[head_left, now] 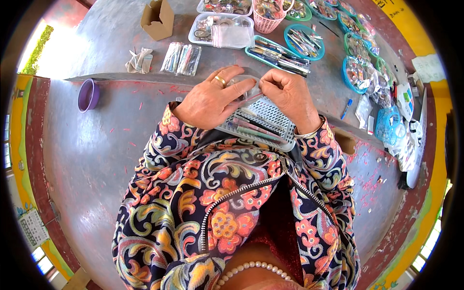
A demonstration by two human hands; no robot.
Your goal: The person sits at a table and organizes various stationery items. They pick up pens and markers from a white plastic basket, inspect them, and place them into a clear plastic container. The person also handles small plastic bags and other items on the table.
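A clear plastic bag (247, 94) is stretched between my two hands above my lap. My left hand (209, 96), with a gold ring on one finger, grips its left side. On the other side, my right hand (290, 95) pinches the edge of the bag between thumb and bent fingers. Something dark shows through the plastic near my left fingers, too small to name. Just below the hands, a pale grey slotted basket (288, 126) rests at my lap with several long, thin pen-like items (258, 128) in it.
On the raised ledge ahead are packs of pens (181, 59), a crumpled cloth (139, 61), a cardboard box (157, 19), a white tray (197, 39), a pink basket (268, 24) and a blue basket of pens (304, 41). A purple bowl (88, 95) sits left; a blue pen (346, 109) lies right.
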